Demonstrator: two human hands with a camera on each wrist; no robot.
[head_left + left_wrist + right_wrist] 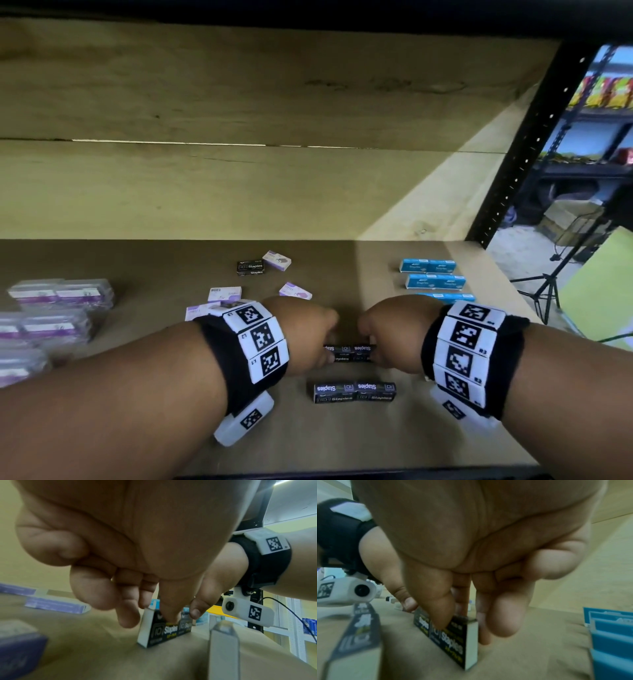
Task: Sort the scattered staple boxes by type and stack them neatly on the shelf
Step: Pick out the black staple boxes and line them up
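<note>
Hands: L (pixel 310 334) + R (pixel 390 337) each pinch end of black staple boxes (pixel 347 353) on shelf (pixel 342 442).

Two black staple boxes (pixel 347 353) end to end, upright on brown shelf (pixel 342 442).

A black metal upright (pixel 534 144) with a row of punched holes stands at the right end of the rack. Beyond it, a black tripod (pixel 548 291) stands on the pale floor (pixel 513 253), with a yellow-green board (pixel 596 291) just beside it. Further back sit cardboard boxes (pixel 568 219), and another rack (pixel 603 113) carries brightly coloured packets (pixel 606 90). A plywood panel (pixel 239 102) with a horizontal seam closes the back of the bay.
</note>
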